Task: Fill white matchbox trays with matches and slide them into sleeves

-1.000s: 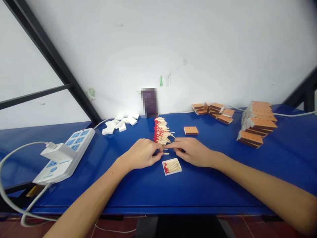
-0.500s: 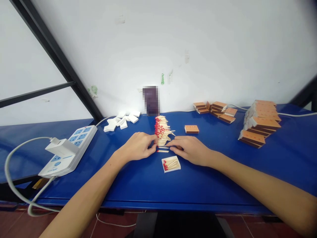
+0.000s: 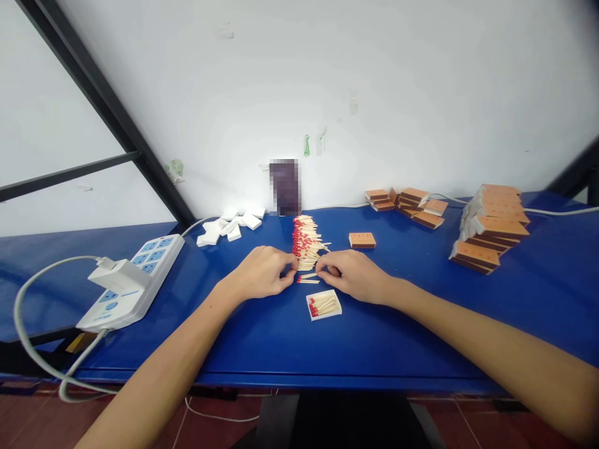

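Note:
A long pile of red-headed matches (image 3: 306,246) lies on the blue table, heads to the left. My left hand (image 3: 266,272) is at the heads' side of its near end, thumb and forefinger closed together; anything between them is hidden. From the other side my right hand (image 3: 355,275) pinches at the tail of a loose match (image 3: 309,275), which lies tilted. A second loose match (image 3: 309,282) is just in front of it. Nearer to me is a white matchbox tray (image 3: 324,313), partly filled with matches, heads to the left.
One closed matchbox (image 3: 362,241) lies right of the pile. Farther right are a loose heap of matchboxes (image 3: 414,202) and stacked rows (image 3: 496,227). White trays (image 3: 229,226) lie back left. A power strip (image 3: 135,284) with a plugged-in charger is at left, near a dark pixelated object (image 3: 285,187).
My right hand's fingers have drawn together at the match tails, where they were spread before. One loose match has tilted away from the other. My left hand has barely moved.

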Tool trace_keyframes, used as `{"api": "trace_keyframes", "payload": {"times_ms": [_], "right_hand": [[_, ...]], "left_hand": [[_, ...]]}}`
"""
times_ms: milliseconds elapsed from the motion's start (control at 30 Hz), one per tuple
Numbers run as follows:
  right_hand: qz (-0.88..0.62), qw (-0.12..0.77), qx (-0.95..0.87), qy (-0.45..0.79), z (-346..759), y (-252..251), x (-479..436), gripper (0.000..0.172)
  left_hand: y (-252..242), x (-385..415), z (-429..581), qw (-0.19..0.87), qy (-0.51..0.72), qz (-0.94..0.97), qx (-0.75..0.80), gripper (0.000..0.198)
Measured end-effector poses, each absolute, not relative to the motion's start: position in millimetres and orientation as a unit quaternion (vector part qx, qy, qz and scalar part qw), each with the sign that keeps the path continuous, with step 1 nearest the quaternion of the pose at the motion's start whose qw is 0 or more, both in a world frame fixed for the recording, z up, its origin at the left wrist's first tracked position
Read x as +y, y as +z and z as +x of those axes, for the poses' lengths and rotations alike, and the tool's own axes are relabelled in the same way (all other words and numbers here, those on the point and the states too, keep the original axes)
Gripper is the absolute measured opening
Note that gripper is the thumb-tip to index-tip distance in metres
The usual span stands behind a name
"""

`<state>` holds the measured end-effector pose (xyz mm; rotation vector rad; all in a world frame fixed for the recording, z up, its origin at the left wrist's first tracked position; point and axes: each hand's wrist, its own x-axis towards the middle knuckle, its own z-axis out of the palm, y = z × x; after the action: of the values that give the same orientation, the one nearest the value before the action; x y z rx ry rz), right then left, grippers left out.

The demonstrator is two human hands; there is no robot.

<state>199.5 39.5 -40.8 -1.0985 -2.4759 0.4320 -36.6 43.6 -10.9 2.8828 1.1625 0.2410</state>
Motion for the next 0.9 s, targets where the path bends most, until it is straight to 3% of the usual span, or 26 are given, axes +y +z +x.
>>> {"api": "trace_keyframes", "payload": {"times_ms": [900], "right_hand": [[-0.342,0.212,-0.895,0.195,205.4,-43.9,40.4,0.019]], "left_hand": [[-9.9,38.2,-33.2,0.034,0.064,0.934,0.349,0.028]]}}
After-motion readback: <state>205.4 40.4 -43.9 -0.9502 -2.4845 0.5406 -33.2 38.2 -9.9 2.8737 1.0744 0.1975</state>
